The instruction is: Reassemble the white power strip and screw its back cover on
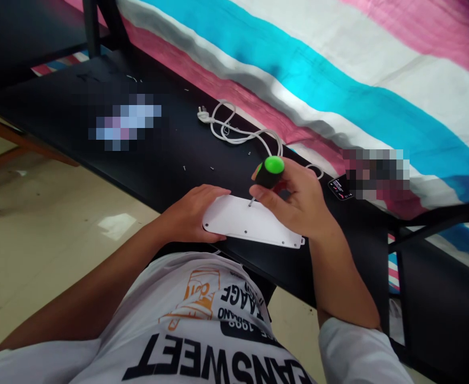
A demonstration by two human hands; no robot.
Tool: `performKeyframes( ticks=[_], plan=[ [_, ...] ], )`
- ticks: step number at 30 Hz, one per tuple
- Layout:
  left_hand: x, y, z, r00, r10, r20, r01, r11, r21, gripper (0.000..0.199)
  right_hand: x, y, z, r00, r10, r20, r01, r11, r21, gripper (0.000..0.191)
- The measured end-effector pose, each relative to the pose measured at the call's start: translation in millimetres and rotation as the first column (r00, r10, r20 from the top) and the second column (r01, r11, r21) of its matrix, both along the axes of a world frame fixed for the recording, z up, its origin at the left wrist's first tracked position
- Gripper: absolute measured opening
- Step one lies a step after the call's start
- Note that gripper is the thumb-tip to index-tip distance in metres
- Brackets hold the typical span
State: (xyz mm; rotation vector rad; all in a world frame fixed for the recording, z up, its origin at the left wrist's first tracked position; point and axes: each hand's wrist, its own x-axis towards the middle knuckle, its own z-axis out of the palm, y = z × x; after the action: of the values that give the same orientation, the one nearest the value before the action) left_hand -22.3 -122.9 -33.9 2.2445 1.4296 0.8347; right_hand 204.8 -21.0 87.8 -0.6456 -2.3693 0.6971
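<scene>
A white power strip [230, 217] lies on the black table near its front edge, its flat face with small screw holes turned up. My left hand [188, 214] clasps the strip's left end, thumb at the near side and fingers at the far side. In my right hand [300, 194] is a screwdriver [274, 166] with a green and black handle, held tilted. Its thin shaft reaches down to a hole near the strip's far edge. Part of the strip's right end is covered by my right hand.
A white cord [240, 141] with a plug [203, 114] lies looped behind the strip. Loose screws [212, 168] are scattered on the black table [150, 170]. A lit phone [339, 188] rests at the right. Striped cloth [298, 69] hangs behind; two patches are blurred out.
</scene>
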Motion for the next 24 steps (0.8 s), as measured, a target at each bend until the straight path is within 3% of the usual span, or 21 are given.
performKeyframes(
  ticks=[12,17,24],
  plan=[
    [1,0,2.2,1.0,-0.001,0.008,0.001,1.0,-0.002,0.094,15,17,7.9,0.957,-0.282,0.07,0.284,0.959,-0.02,0.041],
    [1,0,2.9,1.0,0.007,0.014,-0.007,1.0,-0.025,0.093,21,30,1.5,0.925,-0.377,0.041,0.377,0.926,0.008,0.043],
    [1,0,3.1,1.0,0.001,0.007,0.0,1.0,-0.008,0.093,23,34,-1.5,0.927,-0.374,0.018,0.373,0.926,0.056,0.045]
  ],
)
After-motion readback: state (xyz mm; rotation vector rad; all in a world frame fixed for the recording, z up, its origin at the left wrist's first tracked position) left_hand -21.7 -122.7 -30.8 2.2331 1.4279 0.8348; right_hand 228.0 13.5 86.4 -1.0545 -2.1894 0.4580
